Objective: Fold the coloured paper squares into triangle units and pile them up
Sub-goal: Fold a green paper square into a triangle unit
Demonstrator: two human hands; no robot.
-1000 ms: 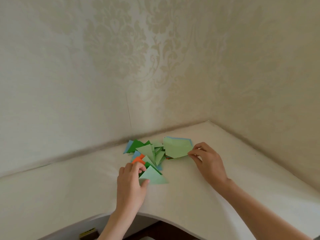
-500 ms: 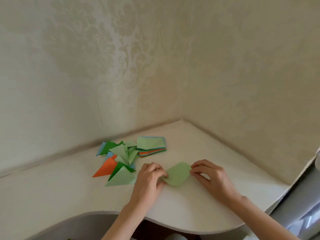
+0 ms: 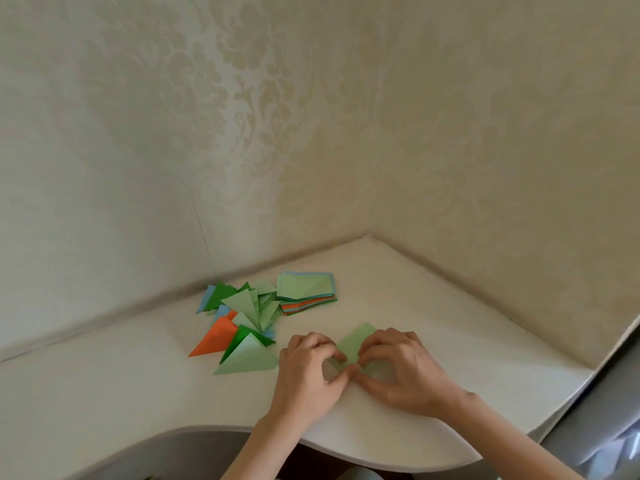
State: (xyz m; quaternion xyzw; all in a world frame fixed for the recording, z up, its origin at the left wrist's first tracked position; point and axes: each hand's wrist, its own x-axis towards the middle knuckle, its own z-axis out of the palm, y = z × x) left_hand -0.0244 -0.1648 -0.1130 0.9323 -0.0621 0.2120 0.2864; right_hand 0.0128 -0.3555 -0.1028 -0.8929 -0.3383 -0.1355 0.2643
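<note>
Patterned wallpaper (image 3: pixel 311 116) fills the upper frame above a white table (image 3: pixel 450 323). Left of centre, folded triangles (image 3: pixel 242 323) are heaped beside a stack (image 3: pixel 306 292). At lower centre, a green square (image 3: pixel 356 342) is pinched by the left hand (image 3: pixel 308 372) and right hand (image 3: pixel 405 368).

My left hand (image 3: pixel 308 370) and right hand (image 3: pixel 403 370) sit side by side in front of me, knuckles up, both forearms reaching in from below. My left forearm comes up from the lower middle, my right from the lower right corner. Both hands are curled, fingers bent down and tips turned toward each other. My thumbs meet in the middle, nearly touching tip to tip. Each hand pinches the light green paper square (image 3: pixel 356 341) between thumb and fingertips. My wrists are low, close to the table (image 3: pixel 450 306).
</note>
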